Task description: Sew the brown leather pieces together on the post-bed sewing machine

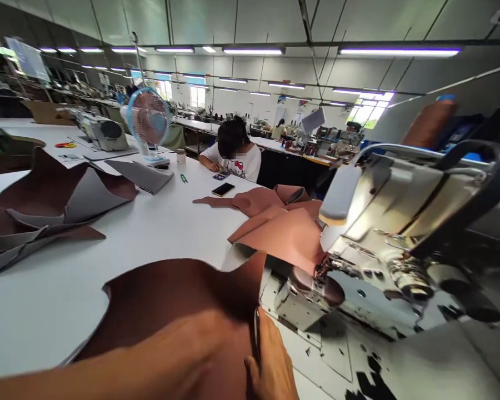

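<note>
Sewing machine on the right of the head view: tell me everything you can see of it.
The industrial sewing machine fills the right of the view: a pale cream metal head, brightly lit, under a dark curved bar, above a worn bed blotched with black. A dark rounded part sits low by the needle area. A tan leather panel lies against the head, and a brown panel reaches the bed near a hand.

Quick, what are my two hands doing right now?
Left hand: blurred over the brown leather, cannot tell.
Right hand: seems closed, pinching the leather's edge.
</note>
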A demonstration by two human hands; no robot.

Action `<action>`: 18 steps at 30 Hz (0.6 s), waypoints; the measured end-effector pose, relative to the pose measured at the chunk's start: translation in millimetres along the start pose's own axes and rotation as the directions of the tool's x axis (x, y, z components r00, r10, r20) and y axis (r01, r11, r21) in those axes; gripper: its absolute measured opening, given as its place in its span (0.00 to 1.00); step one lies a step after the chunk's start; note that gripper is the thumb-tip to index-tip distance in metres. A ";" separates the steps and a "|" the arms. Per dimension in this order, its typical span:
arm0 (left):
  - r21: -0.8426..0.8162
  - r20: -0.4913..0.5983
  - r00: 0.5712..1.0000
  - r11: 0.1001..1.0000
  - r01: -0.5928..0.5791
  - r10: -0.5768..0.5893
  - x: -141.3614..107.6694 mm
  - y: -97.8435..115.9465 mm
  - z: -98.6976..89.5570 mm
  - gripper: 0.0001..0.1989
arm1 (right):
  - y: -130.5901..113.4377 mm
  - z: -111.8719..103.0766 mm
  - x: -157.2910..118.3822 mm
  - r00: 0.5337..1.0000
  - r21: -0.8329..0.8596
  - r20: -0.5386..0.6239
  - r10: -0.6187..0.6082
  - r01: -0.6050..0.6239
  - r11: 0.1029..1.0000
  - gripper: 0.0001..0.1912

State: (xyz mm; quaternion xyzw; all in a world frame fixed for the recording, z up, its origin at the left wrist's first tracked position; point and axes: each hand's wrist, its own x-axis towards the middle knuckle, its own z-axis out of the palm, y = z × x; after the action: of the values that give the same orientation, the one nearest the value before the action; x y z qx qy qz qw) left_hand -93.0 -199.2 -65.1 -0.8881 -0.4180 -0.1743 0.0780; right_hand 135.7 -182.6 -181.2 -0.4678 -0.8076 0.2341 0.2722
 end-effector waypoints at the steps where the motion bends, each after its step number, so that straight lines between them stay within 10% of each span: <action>1: 0.021 -0.002 0.999 0.999 -0.039 0.039 12.2 -0.5 2.0 0.26 | -0.3 1.0 -0.3 1.000 -0.024 0.001 -0.024 0.024 0.999 0.48; 9: -0.068 0.041 0.954 0.953 -0.294 0.297 101.6 -35.0 30.6 0.09 | -7.9 4.6 1.5 0.968 -0.071 -0.250 0.018 -0.037 0.997 0.40; 18: -0.553 0.232 0.928 0.824 -0.121 0.292 151.8 -24.1 -32.4 0.07 | -36.4 -69.2 34.8 0.948 0.124 -0.317 0.036 0.004 0.992 0.16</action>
State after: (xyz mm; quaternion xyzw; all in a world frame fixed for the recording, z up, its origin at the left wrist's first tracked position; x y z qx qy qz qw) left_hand -30.0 -84.5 21.7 -0.9312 -0.2608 -0.1333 -0.2170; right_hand 144.0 -159.9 -99.1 -0.4884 -0.7332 0.2071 0.4255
